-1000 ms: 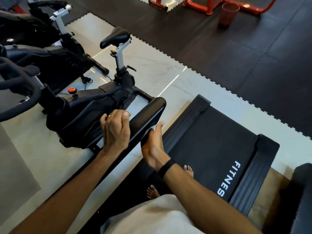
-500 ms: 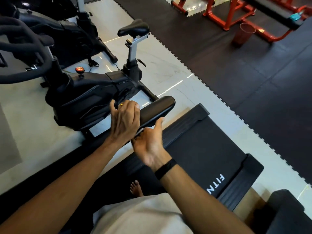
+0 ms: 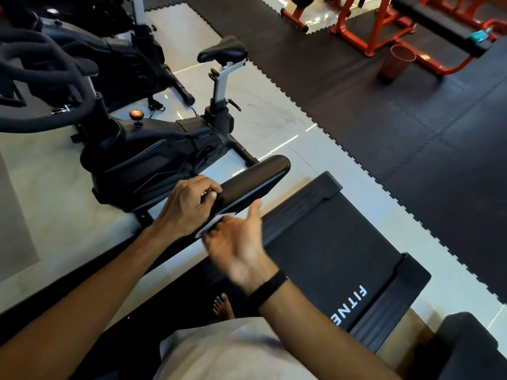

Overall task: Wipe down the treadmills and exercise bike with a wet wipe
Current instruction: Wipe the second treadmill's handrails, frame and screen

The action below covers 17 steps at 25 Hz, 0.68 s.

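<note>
I stand on a black treadmill (image 3: 329,242) with white lettering on its belt. Its padded left handrail (image 3: 255,176) runs away from me. My left hand (image 3: 186,209) curls over the near part of the rail and holds a white wet wipe (image 3: 215,223) against it; the wipe shows under the rail and between my fingers. My right hand (image 3: 241,248), blurred, is palm up just below the rail, its fingertips touching the wipe's lower edge and its thumb stretched out. A black exercise bike (image 3: 153,149) stands on the pale floor just left of the rail.
A second black bike (image 3: 123,58) stands at the back left. Red bench frames (image 3: 384,31) and a copper-coloured bin (image 3: 395,64) sit on the black rubber mat (image 3: 411,133) at the far right. Another black machine part (image 3: 472,352) is at the bottom right.
My left hand has slid nearer along the rail and its fingers have curled. The white wipe has come into sight. My right hand has turned palm up and dropped slightly below the rail.
</note>
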Each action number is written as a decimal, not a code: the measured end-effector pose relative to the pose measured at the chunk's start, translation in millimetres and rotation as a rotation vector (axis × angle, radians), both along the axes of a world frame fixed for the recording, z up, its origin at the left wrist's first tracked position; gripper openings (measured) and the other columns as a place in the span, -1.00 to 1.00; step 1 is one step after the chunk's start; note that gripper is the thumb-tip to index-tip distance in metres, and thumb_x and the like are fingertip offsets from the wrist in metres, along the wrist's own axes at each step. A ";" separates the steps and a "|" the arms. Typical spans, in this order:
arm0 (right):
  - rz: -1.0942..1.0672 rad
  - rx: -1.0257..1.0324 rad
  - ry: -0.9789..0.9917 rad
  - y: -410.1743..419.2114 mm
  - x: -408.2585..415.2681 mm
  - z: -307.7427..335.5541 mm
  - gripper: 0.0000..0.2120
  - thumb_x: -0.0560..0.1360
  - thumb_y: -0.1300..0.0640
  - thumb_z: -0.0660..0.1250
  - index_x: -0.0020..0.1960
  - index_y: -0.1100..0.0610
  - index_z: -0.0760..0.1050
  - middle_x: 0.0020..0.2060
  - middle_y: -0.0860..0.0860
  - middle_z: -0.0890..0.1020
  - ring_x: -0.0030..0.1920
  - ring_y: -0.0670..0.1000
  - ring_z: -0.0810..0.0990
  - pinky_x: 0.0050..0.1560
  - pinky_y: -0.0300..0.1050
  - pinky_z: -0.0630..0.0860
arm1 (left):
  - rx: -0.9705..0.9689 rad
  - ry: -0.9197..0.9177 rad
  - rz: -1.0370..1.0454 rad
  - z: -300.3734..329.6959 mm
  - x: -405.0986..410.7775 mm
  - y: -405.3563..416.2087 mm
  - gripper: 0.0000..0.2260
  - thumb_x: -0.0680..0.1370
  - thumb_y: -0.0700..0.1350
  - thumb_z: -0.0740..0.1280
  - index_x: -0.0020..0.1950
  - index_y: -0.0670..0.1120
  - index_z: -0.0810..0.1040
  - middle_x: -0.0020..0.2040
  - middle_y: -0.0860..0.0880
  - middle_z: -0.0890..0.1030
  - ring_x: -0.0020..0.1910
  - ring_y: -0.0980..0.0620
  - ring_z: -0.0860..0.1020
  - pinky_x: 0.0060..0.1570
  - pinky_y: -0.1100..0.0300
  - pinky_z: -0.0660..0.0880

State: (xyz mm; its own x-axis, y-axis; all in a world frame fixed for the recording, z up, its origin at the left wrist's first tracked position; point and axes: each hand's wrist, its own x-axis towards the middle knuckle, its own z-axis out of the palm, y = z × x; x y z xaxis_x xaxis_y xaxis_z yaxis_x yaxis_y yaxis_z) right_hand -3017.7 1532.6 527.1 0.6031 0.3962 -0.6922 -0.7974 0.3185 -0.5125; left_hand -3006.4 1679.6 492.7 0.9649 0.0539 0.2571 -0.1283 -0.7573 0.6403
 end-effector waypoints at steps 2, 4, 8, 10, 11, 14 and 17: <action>-0.126 -0.003 -0.011 -7.2 17.2 -3.1 -0.01 0.53 -0.50 -0.14 0.41 0.36 0.39 0.30 0.26 0.57 0.31 0.18 0.55 0.45 0.03 0.39 | 0.083 0.024 -0.002 -3.8 -20.7 18.8 -0.73 0.54 -0.07 0.17 0.02 -0.16 0.61 -0.01 -0.05 0.64 -0.03 -0.10 0.62 0.03 -0.11 0.53; -0.200 -0.008 0.003 -4.1 27.5 -12.4 -0.01 0.55 -0.48 -0.17 0.49 0.35 0.31 0.38 0.26 0.50 0.33 0.18 0.52 0.49 0.02 0.34 | 0.119 0.054 0.012 -6.6 -36.0 24.7 -0.72 0.56 -0.05 0.15 0.07 -0.13 0.60 0.03 -0.03 0.63 0.00 -0.08 0.61 0.07 -0.08 0.49; 0.125 -0.063 0.014 19.2 -19.0 -6.8 0.00 0.51 -0.50 -0.22 0.38 0.29 0.48 0.01 0.08 0.63 -0.12 -0.06 0.57 -0.04 -0.22 0.47 | 0.157 0.081 0.048 -10.2 -38.9 23.1 -0.71 0.56 -0.05 0.13 0.06 -0.13 0.59 0.01 -0.03 0.63 -0.02 -0.10 0.61 0.07 -0.07 0.46; 0.140 -0.037 -0.038 16.5 -23.4 5.8 -0.03 0.51 -0.51 -0.18 0.32 0.29 0.50 0.02 0.11 0.66 -0.03 0.01 0.63 0.04 -0.16 0.51 | 0.173 0.053 0.058 -9.7 -42.6 24.7 -0.74 0.56 -0.08 0.15 0.04 -0.12 0.60 -0.01 -0.03 0.64 -0.03 -0.10 0.61 0.05 -0.06 0.46; 0.080 -0.010 -0.049 13.3 -16.5 5.7 -0.02 0.52 -0.51 -0.16 0.32 0.31 0.49 0.06 0.14 0.66 0.04 0.06 0.63 0.13 -0.10 0.53 | 0.182 0.047 0.060 -8.4 -44.6 24.5 -0.77 0.57 -0.11 0.17 0.03 -0.12 0.60 -0.02 -0.03 0.64 -0.04 -0.09 0.61 0.05 -0.06 0.46; -0.118 -0.044 -0.053 7.7 13.3 -15.9 -0.09 0.51 -0.52 -0.16 0.30 0.21 0.48 0.18 0.09 0.60 0.19 0.02 0.56 0.41 -0.06 0.38 | 0.198 0.040 0.067 -9.2 -47.3 23.1 -0.87 0.57 -0.22 0.27 0.03 -0.12 0.59 -0.03 -0.02 0.63 -0.07 -0.05 0.59 0.08 -0.03 0.44; 0.067 -0.170 -0.072 18.0 -6.7 -31.7 -0.02 0.48 -0.52 -0.28 0.43 0.19 0.41 0.30 0.02 0.50 0.30 -0.03 0.41 0.46 -0.09 0.19 | 0.208 0.016 0.078 -9.2 -45.7 20.3 -0.84 0.57 -0.19 0.22 0.01 -0.12 0.59 -0.05 -0.01 0.63 -0.10 -0.06 0.59 0.06 -0.02 0.44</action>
State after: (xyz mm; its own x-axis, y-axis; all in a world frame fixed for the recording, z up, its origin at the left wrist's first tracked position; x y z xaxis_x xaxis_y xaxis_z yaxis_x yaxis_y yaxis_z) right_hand -3024.4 1550.5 495.5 0.6293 0.3183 -0.7089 -0.7736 0.1698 -0.6105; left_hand -3052.2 1699.9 483.6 0.9638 0.0757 0.2555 -0.0555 -0.8808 0.4703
